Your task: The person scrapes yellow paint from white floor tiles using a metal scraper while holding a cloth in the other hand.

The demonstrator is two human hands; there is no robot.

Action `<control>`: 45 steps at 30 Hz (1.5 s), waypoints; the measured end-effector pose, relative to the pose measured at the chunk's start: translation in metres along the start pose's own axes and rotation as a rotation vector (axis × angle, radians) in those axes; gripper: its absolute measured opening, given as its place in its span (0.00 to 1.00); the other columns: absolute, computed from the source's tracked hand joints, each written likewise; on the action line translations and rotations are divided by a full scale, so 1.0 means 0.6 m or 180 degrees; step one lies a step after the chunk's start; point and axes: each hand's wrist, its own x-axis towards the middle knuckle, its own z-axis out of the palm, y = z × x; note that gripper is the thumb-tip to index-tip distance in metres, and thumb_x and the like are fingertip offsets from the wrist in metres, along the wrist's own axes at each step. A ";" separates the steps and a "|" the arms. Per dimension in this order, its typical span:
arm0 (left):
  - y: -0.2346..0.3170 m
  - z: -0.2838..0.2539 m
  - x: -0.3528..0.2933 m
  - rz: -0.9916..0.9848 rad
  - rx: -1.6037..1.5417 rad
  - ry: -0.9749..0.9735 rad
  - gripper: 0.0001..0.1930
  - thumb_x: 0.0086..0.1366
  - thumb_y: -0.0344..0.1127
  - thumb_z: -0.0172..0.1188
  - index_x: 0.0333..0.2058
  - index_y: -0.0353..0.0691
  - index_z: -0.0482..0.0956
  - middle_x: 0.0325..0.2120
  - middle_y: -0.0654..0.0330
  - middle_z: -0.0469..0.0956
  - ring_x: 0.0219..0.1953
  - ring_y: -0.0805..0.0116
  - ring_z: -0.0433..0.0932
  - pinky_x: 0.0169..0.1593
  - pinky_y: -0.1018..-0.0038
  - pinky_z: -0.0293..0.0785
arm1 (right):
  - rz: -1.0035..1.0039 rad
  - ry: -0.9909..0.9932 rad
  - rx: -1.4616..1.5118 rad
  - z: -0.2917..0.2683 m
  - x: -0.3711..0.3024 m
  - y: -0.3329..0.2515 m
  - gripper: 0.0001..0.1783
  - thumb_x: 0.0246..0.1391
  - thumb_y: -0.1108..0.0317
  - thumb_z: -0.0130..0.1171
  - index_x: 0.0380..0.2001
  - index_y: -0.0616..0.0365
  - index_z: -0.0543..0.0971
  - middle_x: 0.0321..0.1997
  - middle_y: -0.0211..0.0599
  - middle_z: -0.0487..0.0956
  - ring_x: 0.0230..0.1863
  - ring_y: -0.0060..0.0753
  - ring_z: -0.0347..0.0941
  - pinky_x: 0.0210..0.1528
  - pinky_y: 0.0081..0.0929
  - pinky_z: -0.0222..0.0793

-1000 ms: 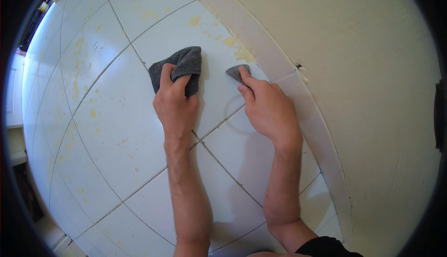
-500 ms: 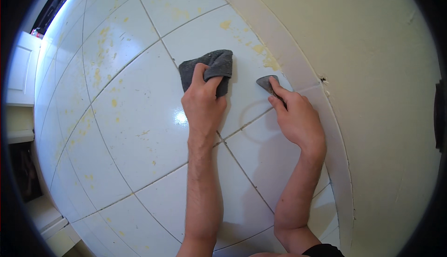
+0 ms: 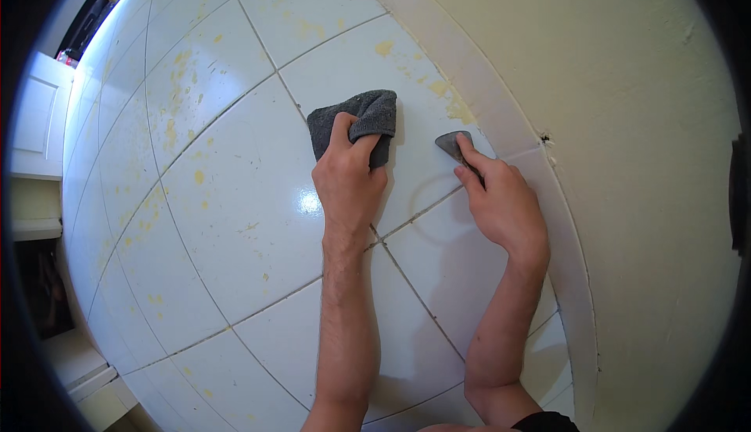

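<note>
My left hand (image 3: 348, 185) presses a folded dark grey cloth (image 3: 358, 119) flat on the white tiled floor (image 3: 235, 189), fingers over its near edge. My right hand (image 3: 501, 201) holds a small grey scraper (image 3: 452, 145), its blade pointing away from me against the tile, index finger laid along its top. The scraper tip sits just below a patch of yellow paint spots (image 3: 450, 103) near the skirting. Cloth and scraper lie about a hand's width apart.
A pale skirting strip (image 3: 501, 111) runs diagonally beside the scraper, with a cream wall (image 3: 626, 158) beyond it. Yellow splatters (image 3: 176, 131) dot the tiles to the left. A white door or cabinet (image 3: 35, 119) stands at the far left edge.
The view has shifted, so both hands sit lower and further right in the picture. Both hands keep the same grip on cloth and scraper, edged a little along the tile toward the skirting.
</note>
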 end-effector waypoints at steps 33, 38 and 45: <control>0.000 0.000 0.000 0.0067 0.0179 0.0043 0.18 0.44 0.19 0.65 0.36 0.42 0.87 0.45 0.61 0.77 0.37 0.56 0.82 0.36 0.64 0.79 | 0.0007 -0.0043 0.0000 -0.003 -0.004 -0.008 0.25 0.71 0.59 0.51 0.68 0.45 0.72 0.41 0.44 0.86 0.46 0.50 0.81 0.50 0.46 0.75; -0.002 0.000 0.000 0.0056 0.0179 -0.0005 0.19 0.43 0.18 0.65 0.36 0.42 0.87 0.45 0.61 0.77 0.37 0.56 0.82 0.36 0.64 0.80 | 0.0025 -0.0061 -0.0034 -0.005 -0.004 -0.009 0.25 0.71 0.58 0.50 0.69 0.44 0.72 0.41 0.45 0.85 0.47 0.50 0.81 0.50 0.47 0.75; -0.002 0.001 0.000 0.0047 0.0180 0.0007 0.20 0.42 0.18 0.66 0.37 0.41 0.87 0.46 0.61 0.77 0.37 0.56 0.82 0.36 0.63 0.80 | -0.0209 0.0257 0.0145 0.014 0.001 0.010 0.25 0.70 0.58 0.55 0.68 0.42 0.73 0.27 0.49 0.76 0.28 0.44 0.70 0.39 0.38 0.70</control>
